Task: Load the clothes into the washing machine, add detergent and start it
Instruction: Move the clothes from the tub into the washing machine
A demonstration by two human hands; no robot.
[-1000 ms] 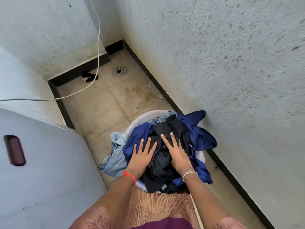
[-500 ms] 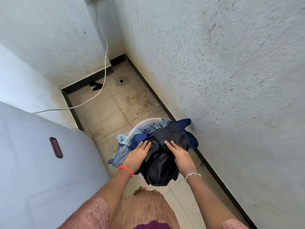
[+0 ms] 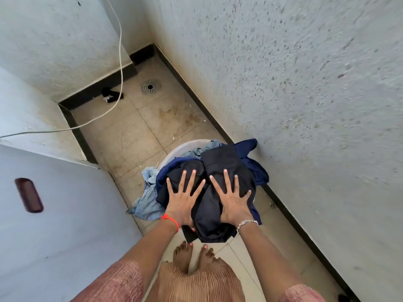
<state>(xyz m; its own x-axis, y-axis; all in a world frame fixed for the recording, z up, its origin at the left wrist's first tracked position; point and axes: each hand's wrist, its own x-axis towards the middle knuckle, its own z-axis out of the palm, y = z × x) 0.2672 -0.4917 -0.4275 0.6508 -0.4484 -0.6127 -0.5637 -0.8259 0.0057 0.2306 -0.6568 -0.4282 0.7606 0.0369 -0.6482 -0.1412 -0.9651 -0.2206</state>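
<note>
A white round laundry basket [image 3: 174, 151] stands on the tiled floor against the right wall, heaped with clothes. On top lies a black garment [image 3: 220, 162]; dark blue cloth [image 3: 255, 168] and a light blue denim piece [image 3: 148, 201] spill over the sides. My left hand [image 3: 184, 199] and my right hand [image 3: 232, 198] lie flat on the black garment, fingers spread and straight. The white washing machine [image 3: 65, 225] with a dark recessed side handle [image 3: 29, 195] fills the lower left.
A white cable [image 3: 118, 62] hangs down the back wall and runs left across the machine. A floor drain [image 3: 150, 86] and a small black object [image 3: 111, 94] lie in the far corner. Walls close in on both sides. My bare feet [image 3: 194, 256] stand behind the basket.
Both hands went from loosely touching the pile to lying flat with fingers spread wide on the black garment. The view tilted down, so my feet now show.
</note>
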